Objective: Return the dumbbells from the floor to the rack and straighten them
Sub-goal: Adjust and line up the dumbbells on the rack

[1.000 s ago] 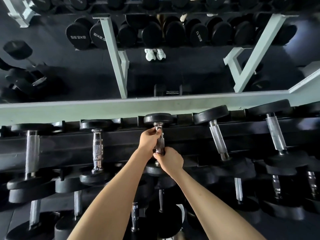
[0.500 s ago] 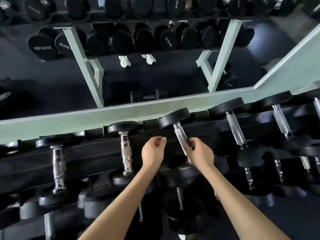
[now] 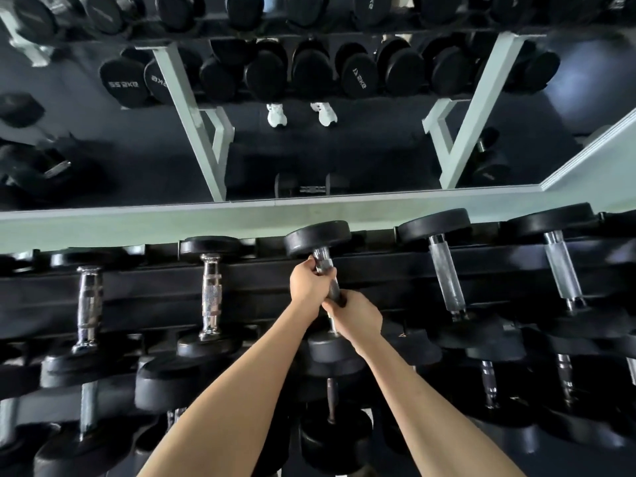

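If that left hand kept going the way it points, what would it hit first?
Most likely the far head of the dumbbell it grips: the left hand sits on the handle just short of it. Past that comes the pale ledge under the mirror, though depth is hard to judge.

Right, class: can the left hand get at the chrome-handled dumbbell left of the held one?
Probably, once freed: the left hand grips the tilted dumbbell, but only open rack lies between it and the chrome-handled dumbbell.

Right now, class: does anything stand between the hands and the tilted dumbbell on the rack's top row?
Nothing visible does: the left hand and the right hand both grip the handle of the dumbbell.
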Motion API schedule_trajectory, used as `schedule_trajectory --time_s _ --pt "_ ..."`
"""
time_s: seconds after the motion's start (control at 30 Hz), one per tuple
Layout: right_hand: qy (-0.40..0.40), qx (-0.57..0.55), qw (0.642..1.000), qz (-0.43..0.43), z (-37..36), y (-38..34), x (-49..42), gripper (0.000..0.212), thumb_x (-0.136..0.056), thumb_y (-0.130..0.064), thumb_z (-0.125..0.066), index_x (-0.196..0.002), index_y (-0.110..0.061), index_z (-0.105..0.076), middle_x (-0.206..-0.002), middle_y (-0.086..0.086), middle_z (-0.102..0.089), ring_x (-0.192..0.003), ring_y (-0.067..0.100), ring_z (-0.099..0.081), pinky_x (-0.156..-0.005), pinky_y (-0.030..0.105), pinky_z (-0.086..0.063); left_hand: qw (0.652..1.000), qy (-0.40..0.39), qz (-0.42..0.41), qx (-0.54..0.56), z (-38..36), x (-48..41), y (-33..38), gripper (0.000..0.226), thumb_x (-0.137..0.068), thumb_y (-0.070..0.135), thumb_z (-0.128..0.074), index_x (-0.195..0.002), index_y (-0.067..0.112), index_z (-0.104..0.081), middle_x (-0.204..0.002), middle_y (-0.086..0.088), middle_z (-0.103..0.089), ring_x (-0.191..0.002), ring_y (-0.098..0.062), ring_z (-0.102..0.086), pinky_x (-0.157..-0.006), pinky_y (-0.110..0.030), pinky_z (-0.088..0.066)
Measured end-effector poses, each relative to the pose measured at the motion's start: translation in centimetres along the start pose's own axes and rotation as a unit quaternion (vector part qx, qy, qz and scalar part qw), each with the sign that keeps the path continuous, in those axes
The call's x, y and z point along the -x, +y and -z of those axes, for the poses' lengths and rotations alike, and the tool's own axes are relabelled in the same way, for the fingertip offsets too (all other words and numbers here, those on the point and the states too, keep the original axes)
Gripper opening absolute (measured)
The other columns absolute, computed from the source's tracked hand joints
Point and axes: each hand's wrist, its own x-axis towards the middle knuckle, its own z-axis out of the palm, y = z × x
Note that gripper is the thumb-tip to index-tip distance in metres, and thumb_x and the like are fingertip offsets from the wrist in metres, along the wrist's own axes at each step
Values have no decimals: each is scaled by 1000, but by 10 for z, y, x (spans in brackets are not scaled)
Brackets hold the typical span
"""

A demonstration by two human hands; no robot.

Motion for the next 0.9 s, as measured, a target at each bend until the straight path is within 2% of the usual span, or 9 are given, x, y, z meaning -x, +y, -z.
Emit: schedule_trajectory --time_s 0.07,0.2,0.4,0.5,0.57,0.67,0.77,0.83,0.9 --pt "-8 -39 999 -17 1 2 1 27 -88 -46 -55 -99 -26 -69 -91 -2 -73 -94 23 -66 -69 27 -39 999 0 -11 -33 -3 2 4 20 -82 20 -67 -95 5 -68 -80 -4 -65 -80 -24 -62 -78 -38 -55" --pt "-17 -105 993 -52 3 8 -1 21 -86 -47 -55 -82 -28 -61 -75 -8 -63 -88 21 -65 -69 27 -38 994 -15 -35 -98 -10 3 11 24 -82 21 -66 -99 3 -66 -94 -13 -70 -90 -28 -65 -81 -39 -54" --pt "-18 -120 990 -67 -1 11 -4 24 -85 -49 -55 -70 -30 -53 -68 -9 -58 -78 18 -61 -68 27 -38 993 -16 -39 -112 -11 2 13 21 -82 18 -67 -98 3 -67 -91 -11 -71 -90 -28 -67 -83 -40 -55" --pt "-15 -121 990 -73 -2 9 -5 22 -85 -48 -56 -75 -29 -59 -68 -9 -60 -78 17 -61 -68 27 -38 994 -26 -34 -99 -9 1 12 11 -82 16 -67 -90 10 -64 -84 -7 -68 -86 -26 -66 -81 -39 -55" --pt "-16 -121 990 -74 -1 7 -3 21 -86 -47 -55 -85 -28 -65 -71 -9 -63 -78 16 -61 -69 27 -40 995 -28 -32 -85 -7 0 10 12 -82 16 -68 -91 10 -65 -82 -5 -68 -86 -26 -67 -79 -39 -55" --pt "-10 -99 993 -67 -4 0 0 26 -88 -45 -54 -99 -25 -68 -90 -6 -71 -88 17 -66 -73 28 -46 994 -32 -26 -98 -5 -1 6 25 -84 20 -67 -106 8 -66 -90 -6 -71 -90 -25 -68 -79 -38 -56" --pt "-7 -81 996 -28 2 -1 7 30 -91 -42 -53 -108 -20 -64 -105 -1 -71 -100 20 -65 -83 31 -49 986 -7 -34 -162 -3 4 6 47 -85 29 -64 -129 12 -58 -106 -5 -71 -100 -24 -65 -79 -30 -49" --pt "59 -96 994 9 21 13 16 35 -92 -38 -56 -119 -17 -62 -117 -1 -68 -111 20 -63 -89 29 -46 981 76 -35 -176 -1 16 11 46 -86 29 -62 -128 12 -58 -113 -4 -70 -107 -25 -63 -80 -29 -45" --pt "227 -96 968 53 53 35 24 33 -88 -29 -65 -116 -13 -66 -114 1 -70 -106 21 -66 -84 28 -48 969 165 -69 -170 -5 33 20 28 -88 28 -59 -109 11 -65 -104 -5 -69 -97 -27 -63 -72 -28 -40"
